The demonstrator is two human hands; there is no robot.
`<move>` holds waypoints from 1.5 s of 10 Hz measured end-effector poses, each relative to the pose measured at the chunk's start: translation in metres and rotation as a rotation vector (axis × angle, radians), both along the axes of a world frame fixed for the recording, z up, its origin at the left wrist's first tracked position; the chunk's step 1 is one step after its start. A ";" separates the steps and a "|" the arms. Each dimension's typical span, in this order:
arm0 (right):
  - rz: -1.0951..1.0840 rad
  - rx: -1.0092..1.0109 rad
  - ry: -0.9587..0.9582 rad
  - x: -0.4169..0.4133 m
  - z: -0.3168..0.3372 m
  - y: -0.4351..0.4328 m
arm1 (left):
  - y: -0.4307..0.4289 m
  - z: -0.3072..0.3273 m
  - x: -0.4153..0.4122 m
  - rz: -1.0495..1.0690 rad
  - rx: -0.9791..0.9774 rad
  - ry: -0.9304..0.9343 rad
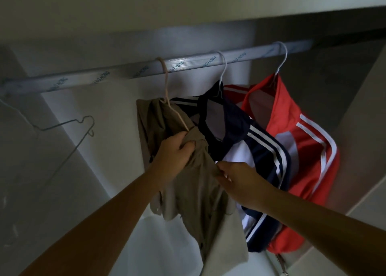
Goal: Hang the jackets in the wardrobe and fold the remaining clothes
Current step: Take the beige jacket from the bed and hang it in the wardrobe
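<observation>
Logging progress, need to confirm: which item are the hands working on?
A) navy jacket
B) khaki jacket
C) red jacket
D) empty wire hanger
B: the left hand grips the khaki jacket near its top, and the right hand pinches that jacket's edge lower down.

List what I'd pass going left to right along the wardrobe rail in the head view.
Empty wire hanger → khaki jacket on a pink hanger → navy striped jacket → red striped jacket.
</observation>
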State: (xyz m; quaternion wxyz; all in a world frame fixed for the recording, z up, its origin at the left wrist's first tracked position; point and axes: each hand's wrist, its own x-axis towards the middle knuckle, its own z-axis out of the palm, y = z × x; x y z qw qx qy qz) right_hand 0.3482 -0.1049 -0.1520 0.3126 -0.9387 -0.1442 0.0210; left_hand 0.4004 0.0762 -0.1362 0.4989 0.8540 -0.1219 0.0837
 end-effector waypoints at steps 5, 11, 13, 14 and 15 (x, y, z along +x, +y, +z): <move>-0.085 0.095 -0.084 -0.026 -0.003 0.020 | -0.003 0.023 -0.036 -0.262 0.202 -0.219; -0.042 0.047 -0.212 -0.017 0.008 0.032 | 0.048 0.012 0.058 0.431 0.022 0.299; -0.007 -0.137 -0.215 -0.013 0.013 0.031 | 0.050 0.026 0.088 0.452 0.061 0.254; -0.016 -0.146 -0.214 -0.013 0.012 0.031 | 0.047 0.037 0.097 0.465 -0.094 0.265; -0.032 -0.132 -0.246 -0.014 0.012 0.025 | 0.061 0.043 0.109 0.549 -0.150 0.326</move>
